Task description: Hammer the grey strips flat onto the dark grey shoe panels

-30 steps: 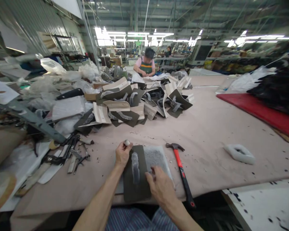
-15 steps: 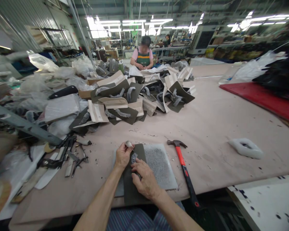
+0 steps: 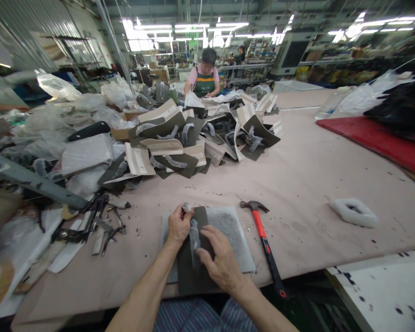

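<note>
A dark grey-green panel [image 3: 202, 283] lies in front of me on a pale, speckled board [image 3: 241, 249]. Along its middle runs a handle strap in clear plastic wrap [image 3: 194, 242]. My left hand [image 3: 179, 227] is closed at the panel's upper left edge, close to the strap's top end. A small whitish piece [image 3: 186, 207] shows at its fingertips; whether it is a finger cover or a held object I cannot tell. My right hand [image 3: 223, 258] is open over the panel's right side, fingers apart, thumb close to the strap.
Right of the board lies a claw hammer [image 3: 263, 233]. Pliers and cutters [image 3: 105, 226] sit at left. Behind is a heap of similar panels [image 3: 190, 147]. A white plastic packet [image 3: 354, 213] and a red board [image 3: 383, 138] are at right. A co-worker [image 3: 204, 80] sits across the table.
My right hand has come off the wrapped strap and moved slightly right, its fingers spreading, so more of the strap shows. My left hand stays nearly in place.
</note>
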`<state>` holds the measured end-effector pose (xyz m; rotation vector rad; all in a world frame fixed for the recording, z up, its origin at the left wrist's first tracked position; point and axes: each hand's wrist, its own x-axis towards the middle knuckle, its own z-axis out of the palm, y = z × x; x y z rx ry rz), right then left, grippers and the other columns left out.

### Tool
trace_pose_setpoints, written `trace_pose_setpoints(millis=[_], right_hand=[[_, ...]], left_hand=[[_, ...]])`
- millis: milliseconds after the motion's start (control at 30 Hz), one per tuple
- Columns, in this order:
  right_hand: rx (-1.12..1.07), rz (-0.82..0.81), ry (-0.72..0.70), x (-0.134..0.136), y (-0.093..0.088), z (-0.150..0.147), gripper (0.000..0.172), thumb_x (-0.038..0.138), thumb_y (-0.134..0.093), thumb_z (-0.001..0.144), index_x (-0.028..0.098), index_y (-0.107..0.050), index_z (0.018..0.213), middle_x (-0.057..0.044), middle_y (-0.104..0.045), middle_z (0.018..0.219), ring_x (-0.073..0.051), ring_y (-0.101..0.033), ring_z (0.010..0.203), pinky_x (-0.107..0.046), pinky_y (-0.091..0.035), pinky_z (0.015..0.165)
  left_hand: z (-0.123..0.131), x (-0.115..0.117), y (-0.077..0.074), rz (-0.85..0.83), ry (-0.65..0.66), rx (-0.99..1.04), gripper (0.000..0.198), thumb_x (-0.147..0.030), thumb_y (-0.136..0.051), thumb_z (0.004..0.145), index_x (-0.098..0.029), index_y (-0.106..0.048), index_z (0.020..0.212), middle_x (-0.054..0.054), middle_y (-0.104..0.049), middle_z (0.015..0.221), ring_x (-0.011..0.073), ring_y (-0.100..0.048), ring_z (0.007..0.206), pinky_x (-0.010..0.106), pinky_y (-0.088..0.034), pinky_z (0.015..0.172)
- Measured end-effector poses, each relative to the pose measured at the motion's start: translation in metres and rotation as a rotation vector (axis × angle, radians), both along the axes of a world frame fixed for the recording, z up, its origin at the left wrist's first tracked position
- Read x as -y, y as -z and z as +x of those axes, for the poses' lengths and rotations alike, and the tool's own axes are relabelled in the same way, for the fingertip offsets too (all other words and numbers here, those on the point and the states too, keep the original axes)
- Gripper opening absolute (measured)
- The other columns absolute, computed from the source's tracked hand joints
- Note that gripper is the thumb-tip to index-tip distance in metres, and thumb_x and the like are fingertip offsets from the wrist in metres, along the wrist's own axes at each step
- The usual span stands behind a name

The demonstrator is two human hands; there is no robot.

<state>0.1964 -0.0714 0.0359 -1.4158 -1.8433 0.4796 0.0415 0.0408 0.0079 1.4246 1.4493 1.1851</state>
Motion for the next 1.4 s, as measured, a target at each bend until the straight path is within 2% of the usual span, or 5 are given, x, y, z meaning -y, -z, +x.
trace_pose_setpoints(millis=[200, 500, 867, 1033, 1400], right_hand=[[0.460, -0.318, 0.600, 0.007, 0.015, 0.098, 0.037, 0.035, -0.054, 0.089, 0.009, -0.057, 0.116, -0.025, -0.058, 0.116, -0.037, -0.058, 0.107, -0.049, -0.046, 0.090], [-0.238, -0.774, 0.475, -0.009, -0.023, 0.125, 0.015, 0.027, -0.043, 0.084, 0.023, -0.044, 0.070, -0.003, -0.053, 0.067, -0.014, -0.051, 0.054, -0.026, -0.041, 0.051], [0.520, -0.201, 0.038, -0.040, -0.104, 0.047, 0.021, 0.034, -0.045, 0.097, 0.022, -0.053, 0.081, 0.000, -0.056, 0.058, -0.013, -0.043, 0.046, -0.028, -0.021, 0.050], [0.232, 0.138, 0.307, -0.049, -0.153, 0.046, 0.029, 0.042, -0.039, 0.099, 0.023, -0.044, 0.078, 0.004, -0.046, 0.055, -0.012, -0.038, 0.045, -0.026, -0.023, 0.049], [0.553, -0.383, 0.127, -0.026, -0.063, 0.073, 0.024, 0.036, -0.039, 0.100, 0.021, -0.056, 0.091, -0.002, -0.063, 0.066, -0.015, -0.051, 0.053, -0.028, -0.020, 0.053]], left_hand=[[-0.004, 0.003, 0.002, 0.071, 0.085, -0.110, 0.016, -0.028, -0.060, 0.080, -0.021, -0.070, 0.090, 0.004, -0.075, 0.086, 0.0195, -0.068, 0.083, 0.027, -0.050, 0.077], [-0.006, 0.004, 0.004, 0.101, 0.136, -0.146, 0.017, -0.027, -0.058, 0.079, -0.021, -0.070, 0.090, 0.004, -0.075, 0.085, 0.0206, -0.068, 0.082, 0.029, -0.049, 0.078], [-0.006, 0.006, 0.003, 0.133, 0.132, -0.171, 0.014, -0.024, -0.058, 0.080, -0.021, -0.070, 0.087, 0.001, -0.071, 0.074, 0.0173, -0.063, 0.070, 0.026, -0.046, 0.068], [-0.008, 0.005, 0.005, 0.135, 0.150, -0.164, 0.015, -0.024, -0.059, 0.081, -0.022, -0.071, 0.089, 0.003, -0.072, 0.080, 0.0182, -0.065, 0.075, 0.026, -0.046, 0.071], [-0.007, 0.005, 0.009, 0.110, 0.144, -0.181, 0.019, -0.025, -0.059, 0.081, -0.023, -0.071, 0.095, 0.001, -0.071, 0.078, 0.0178, -0.064, 0.074, 0.025, -0.046, 0.070]])
